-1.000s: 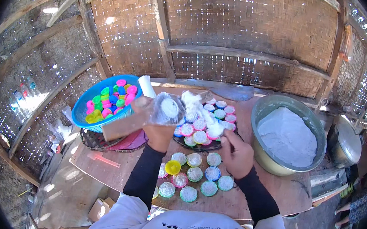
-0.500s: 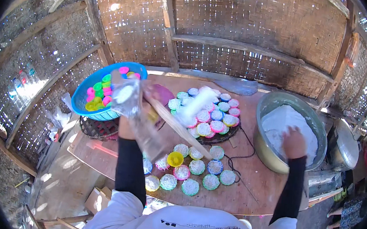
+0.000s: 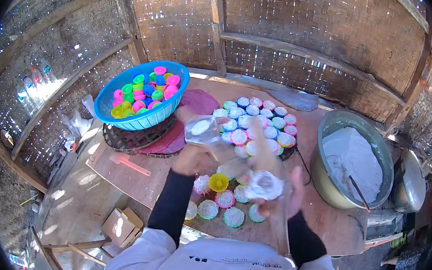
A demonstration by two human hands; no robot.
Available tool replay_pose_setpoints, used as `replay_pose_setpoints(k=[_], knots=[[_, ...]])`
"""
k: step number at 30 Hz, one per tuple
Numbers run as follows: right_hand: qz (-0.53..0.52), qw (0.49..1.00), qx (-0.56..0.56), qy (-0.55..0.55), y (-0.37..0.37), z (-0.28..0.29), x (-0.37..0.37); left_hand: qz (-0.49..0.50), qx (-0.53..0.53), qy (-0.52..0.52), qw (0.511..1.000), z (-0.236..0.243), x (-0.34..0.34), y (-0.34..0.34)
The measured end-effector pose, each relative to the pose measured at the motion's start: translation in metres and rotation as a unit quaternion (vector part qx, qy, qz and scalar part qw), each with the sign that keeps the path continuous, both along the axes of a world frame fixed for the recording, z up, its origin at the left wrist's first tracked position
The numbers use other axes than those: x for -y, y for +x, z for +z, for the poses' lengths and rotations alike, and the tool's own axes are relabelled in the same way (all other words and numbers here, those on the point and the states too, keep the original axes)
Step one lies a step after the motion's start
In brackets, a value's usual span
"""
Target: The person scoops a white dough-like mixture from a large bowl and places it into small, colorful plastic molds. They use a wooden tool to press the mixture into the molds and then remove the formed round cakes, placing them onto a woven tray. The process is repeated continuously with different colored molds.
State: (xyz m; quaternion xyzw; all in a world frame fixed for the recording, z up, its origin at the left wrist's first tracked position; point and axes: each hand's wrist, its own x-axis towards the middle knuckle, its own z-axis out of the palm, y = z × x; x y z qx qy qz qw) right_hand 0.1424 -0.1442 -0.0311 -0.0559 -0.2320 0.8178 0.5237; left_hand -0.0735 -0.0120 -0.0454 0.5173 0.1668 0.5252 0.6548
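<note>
My left hand is closed around a clear plastic-looking tube with white stuff at its end. My right hand is beside a second clear piece with a white end and seems to grip it; motion smears both. A tan stick-like streak runs between the hands, too blurred to make out. Below them stand small coloured cups filled with white shreds, and one yellow cup among them. A round tray behind carries more filled cups in pink, blue, green and yellow.
A blue basket of coloured cups stands on a dark woven basket at left. A large basin at right holds white powder and a thin handled tool. A pink knife-like tool lies near the left edge.
My right hand has left the basin and come to the middle beside my left hand. My left hand has moved right and slightly down. The whole view has shifted a little.
</note>
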Motion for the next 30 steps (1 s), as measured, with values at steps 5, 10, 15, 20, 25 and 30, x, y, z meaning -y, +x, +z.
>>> replay_pose_setpoints(k=[5,10,15,20,25,30], knots=[[-0.214,0.933,0.278,0.078,0.034,0.009,-0.013,0.395,-0.422,0.439,0.688,0.002,0.034,-0.004],[-0.302,0.783,0.493,0.229,0.026,0.042,-0.009,0.282,-0.493,0.439,0.696,0.028,0.062,0.000],[-0.292,0.680,0.567,0.363,0.026,0.062,0.005,0.186,-0.519,0.381,0.742,0.023,0.077,0.001],[-0.249,0.676,0.561,0.408,0.030,0.058,0.012,0.109,-0.495,0.372,0.777,0.043,0.086,0.004],[-0.242,0.625,0.608,0.426,0.026,0.051,0.015,0.118,-0.504,0.348,0.781,0.031,0.091,0.011],[-0.252,0.575,0.636,0.449,0.017,0.021,0.016,0.109,-0.477,0.280,0.826,0.008,0.104,0.028]])
